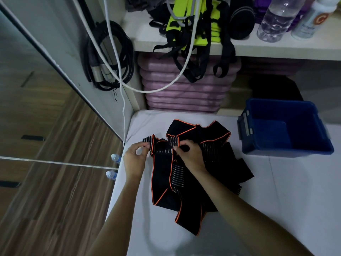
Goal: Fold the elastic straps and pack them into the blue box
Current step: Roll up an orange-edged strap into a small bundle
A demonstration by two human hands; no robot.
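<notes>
A heap of black elastic straps [193,174] with orange edging and grey ribbed patches lies on the white surface [276,191]. My left hand [135,157] pinches a ribbed strap end at the heap's far left corner. My right hand [188,154] pinches another ribbed end in the middle of the heap, a short stretch of strap spanning between the two hands. The blue box [284,126] stands open to the right of the heap, with nothing visible inside it.
Behind the surface is a stack of purple mats [184,85] under a shelf [276,48] with black-and-yellow straps, a water bottle [280,17] and a white bottle. Black cables [108,58] and a white cord hang at the left. The wooden floor [46,163] drops away left.
</notes>
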